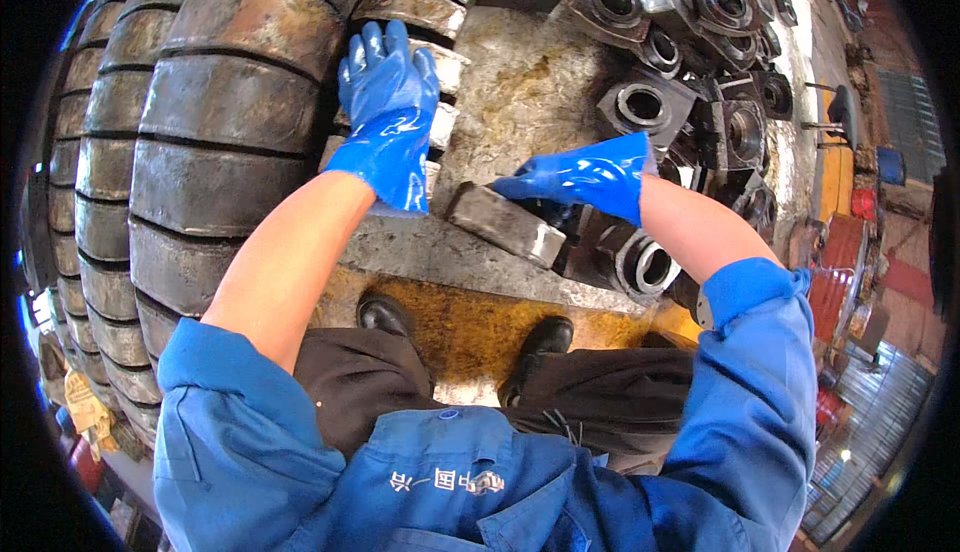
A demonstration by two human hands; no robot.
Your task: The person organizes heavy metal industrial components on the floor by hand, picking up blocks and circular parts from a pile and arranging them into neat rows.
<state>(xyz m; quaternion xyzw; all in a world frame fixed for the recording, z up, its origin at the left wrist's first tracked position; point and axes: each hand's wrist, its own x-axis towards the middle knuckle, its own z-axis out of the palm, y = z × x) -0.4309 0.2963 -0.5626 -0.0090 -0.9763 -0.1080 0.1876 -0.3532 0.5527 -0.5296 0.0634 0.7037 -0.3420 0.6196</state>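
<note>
Block, grey metal, oblong, is over the nr edge of the table, one long side toward the person; can't tell if it's flat on the table or a bit raised. R hand, blue glove, is clamped on block, reaching in from the right, fingers over its far side; some fingertips hidden. L hand, same glove type, is up & left of block, palm down over a row of smaller metal pcs, fingers out straight & slightly apart, holding nothing visible. That row runs away from the person, left of block. Further left of block: big stacks of dark curved pcs, dark gaps btwn. Right of block & beyond it: lots of holed parts, jumbled, some tilted, some touching. Just right of block, nr R forearm: a nut. Nearer the person than block: yellowish floor w/ two black shoes.
</note>
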